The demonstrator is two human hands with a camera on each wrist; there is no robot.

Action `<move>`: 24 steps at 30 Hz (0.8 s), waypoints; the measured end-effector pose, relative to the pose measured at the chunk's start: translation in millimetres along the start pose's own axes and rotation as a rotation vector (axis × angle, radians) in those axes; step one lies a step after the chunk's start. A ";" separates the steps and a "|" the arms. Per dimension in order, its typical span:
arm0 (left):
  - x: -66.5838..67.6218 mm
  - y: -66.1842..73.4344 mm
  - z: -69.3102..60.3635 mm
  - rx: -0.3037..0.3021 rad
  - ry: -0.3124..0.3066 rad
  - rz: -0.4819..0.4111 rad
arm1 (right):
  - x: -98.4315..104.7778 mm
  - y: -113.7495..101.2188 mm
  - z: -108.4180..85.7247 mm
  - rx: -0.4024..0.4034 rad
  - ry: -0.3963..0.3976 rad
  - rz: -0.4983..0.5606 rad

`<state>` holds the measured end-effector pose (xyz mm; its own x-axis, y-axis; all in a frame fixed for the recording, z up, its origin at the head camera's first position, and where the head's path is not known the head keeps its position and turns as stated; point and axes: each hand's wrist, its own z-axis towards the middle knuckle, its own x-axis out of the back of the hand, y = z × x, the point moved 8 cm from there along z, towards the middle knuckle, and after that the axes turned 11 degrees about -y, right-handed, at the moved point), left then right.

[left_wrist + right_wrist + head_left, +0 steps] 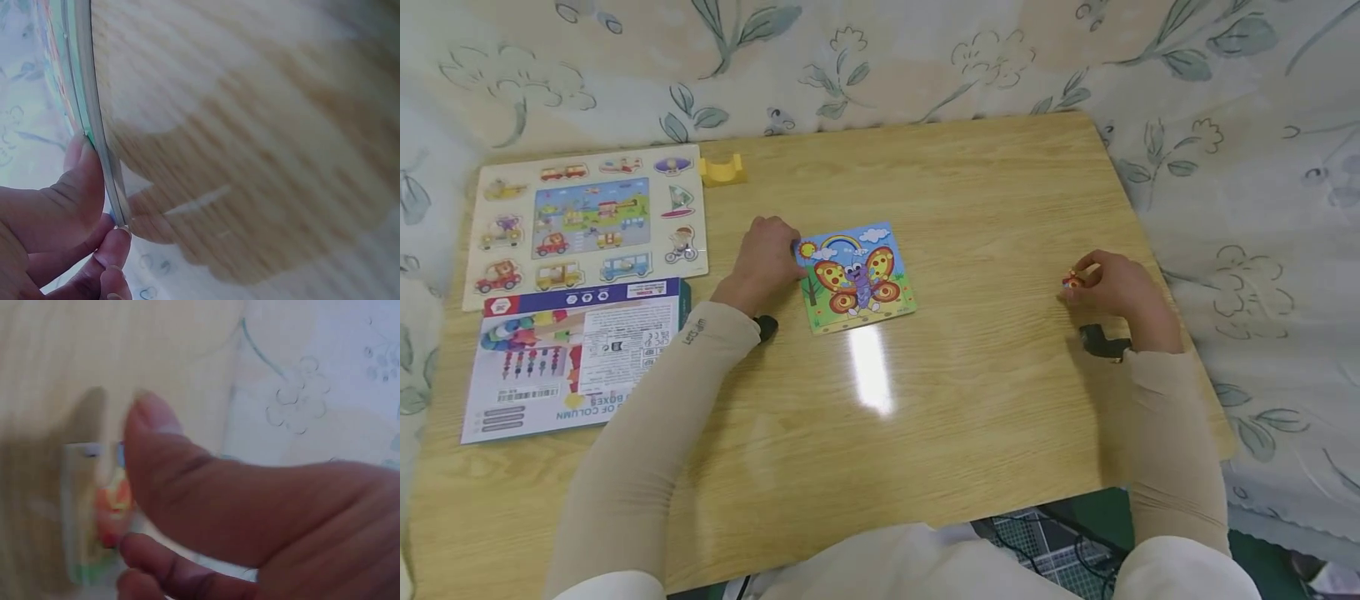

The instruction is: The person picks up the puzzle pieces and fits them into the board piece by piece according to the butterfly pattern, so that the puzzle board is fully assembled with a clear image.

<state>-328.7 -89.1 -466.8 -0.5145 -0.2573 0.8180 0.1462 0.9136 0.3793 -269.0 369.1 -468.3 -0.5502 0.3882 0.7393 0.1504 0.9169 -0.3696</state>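
A square butterfly picture puzzle [855,279] lies near the middle of the table. My left hand [763,265] pinches it at its left edge; in the left wrist view the thumb [84,181] sits on the edge and the other fingers curl at the corner. Over at the table's right side, my right hand [1112,287] holds a small red-and-yellow piece [1072,279] between thumb and fingers. That piece [114,500] is blurred in the right wrist view and partly behind the thumb, so its exact kind is unclear.
On the left lies a wooden vehicle puzzle board [520,212], with a printed toy box [550,408] overlapping its near edge. A yellow curved piece [722,170] sits beside the board. Floral cloth [880,75] hangs behind the wooden table [970,400].
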 end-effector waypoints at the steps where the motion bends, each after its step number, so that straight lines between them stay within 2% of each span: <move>1: -0.5 0.0 -0.3 0.001 -0.001 -0.001 | -1.7 3.0 0.1 0.001 0.002 0.001; 6: -0.4 1.4 -0.3 -0.009 0.019 0.007 | -4.5 9.6 -0.7 -0.006 0.051 0.022; 13: 0.6 3.6 1.5 -0.013 0.019 -0.004 | -7.3 22.4 -7.3 -0.107 0.066 0.057; 16: 0.9 3.8 1.6 -0.010 0.018 -0.010 | -7.6 22.5 -8.6 -0.115 0.086 0.059; 20: 0.4 2.8 0.6 -0.007 0.017 -0.011 | -6.2 9.1 -8.2 -0.079 0.134 0.068; 22: -0.2 2.0 -0.4 -0.003 0.016 -0.011 | -5.8 -9.2 -6.0 -0.031 0.173 0.081; 24: -1.1 0.8 -1.3 0.001 0.016 -0.022 | -7.7 -35.7 -1.7 0.055 0.201 0.100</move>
<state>-326.9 -88.4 -466.7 -0.5036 -0.2820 0.8166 0.1341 0.9083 0.3963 -268.7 333.5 -459.8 -0.3595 0.4925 0.7926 0.1484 0.8687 -0.4725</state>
